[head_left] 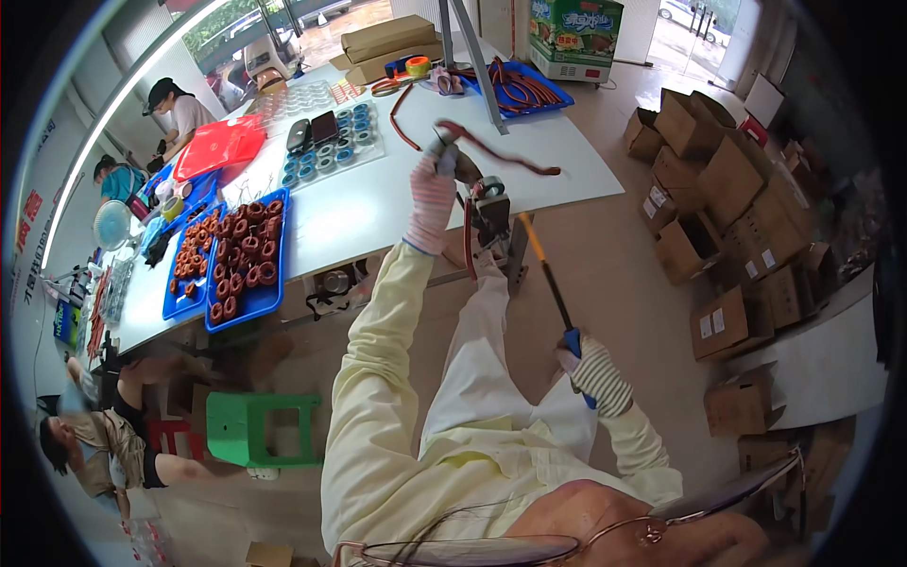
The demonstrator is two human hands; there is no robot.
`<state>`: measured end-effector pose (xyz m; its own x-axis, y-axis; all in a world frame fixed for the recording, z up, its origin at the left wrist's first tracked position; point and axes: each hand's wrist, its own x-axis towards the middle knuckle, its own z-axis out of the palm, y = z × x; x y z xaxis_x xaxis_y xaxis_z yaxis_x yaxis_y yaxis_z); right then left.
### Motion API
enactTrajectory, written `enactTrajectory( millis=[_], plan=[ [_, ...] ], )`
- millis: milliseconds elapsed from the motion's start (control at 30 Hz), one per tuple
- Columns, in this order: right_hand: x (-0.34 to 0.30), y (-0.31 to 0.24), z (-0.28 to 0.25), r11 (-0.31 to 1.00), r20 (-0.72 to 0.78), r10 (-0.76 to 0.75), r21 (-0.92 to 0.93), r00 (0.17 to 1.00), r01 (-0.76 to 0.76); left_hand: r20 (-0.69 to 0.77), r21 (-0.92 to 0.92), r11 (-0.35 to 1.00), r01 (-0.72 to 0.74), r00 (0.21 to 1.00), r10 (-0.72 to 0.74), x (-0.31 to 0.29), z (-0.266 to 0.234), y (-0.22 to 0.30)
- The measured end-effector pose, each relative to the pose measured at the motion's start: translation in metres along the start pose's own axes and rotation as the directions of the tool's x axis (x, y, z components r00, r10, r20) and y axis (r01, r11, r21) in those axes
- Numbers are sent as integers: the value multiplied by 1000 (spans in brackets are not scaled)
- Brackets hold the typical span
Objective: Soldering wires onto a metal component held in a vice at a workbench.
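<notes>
My left hand (pixel 436 163), in a pink-striped glove, is raised over the table's near edge. Its fingers are closed on a reddish-brown flexible strip (pixel 501 157), whose free end trails to the right and is blurred. Just below and right of it, a dark metal fixture (pixel 490 210) stands at the table edge. Another reddish-brown strip (pixel 468 241) hangs beside that fixture. My right hand (pixel 597 372), in a grey-striped glove, grips the blue handle of a long rod tool (pixel 556 288) with a dark shaft and an orange end. The tool points up toward the fixture.
Blue trays (pixel 285 283) of brown rings sit on the white table (pixel 350 203), near a clear tray of tape rolls (pixel 335 146). A blue tray of strips (pixel 567 97) lies at the far end. Cardboard boxes (pixel 737 184) crowd the right; a green stool (pixel 219 430) and people are left.
</notes>
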<state>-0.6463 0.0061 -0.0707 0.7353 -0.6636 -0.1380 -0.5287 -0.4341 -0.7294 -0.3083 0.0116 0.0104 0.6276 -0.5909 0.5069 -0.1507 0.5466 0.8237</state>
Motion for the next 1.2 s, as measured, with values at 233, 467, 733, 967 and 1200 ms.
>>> enactTrajectory(
  millis=[233, 467, 733, 967, 1200],
  plan=[
    [101, -62, -51, 783, 475, 17, 541, 880, -307, 174, 104, 965, 242, 951, -257, 53, -11, -70],
    [63, -62, -20, -210, 574, -385, 707, 722, -675, 137, 414, 780, 469, 815, -563, 60, -21, -100],
    [-22, -76, -2, -335, 509, -327, 726, 797, -601, -211, 324, 945, -32, 972, 106, 11, -48, -57],
    [-73, -57, -3, -281, 460, -337, 783, 821, -554, 546, 713, 294, -637, 767, 338, -86, -1, -17],
    [-75, -55, 7, -122, 452, -274, 859, 849, -497, 435, 651, 551, -522, 851, 292, -86, -15, -39]
  ],
)
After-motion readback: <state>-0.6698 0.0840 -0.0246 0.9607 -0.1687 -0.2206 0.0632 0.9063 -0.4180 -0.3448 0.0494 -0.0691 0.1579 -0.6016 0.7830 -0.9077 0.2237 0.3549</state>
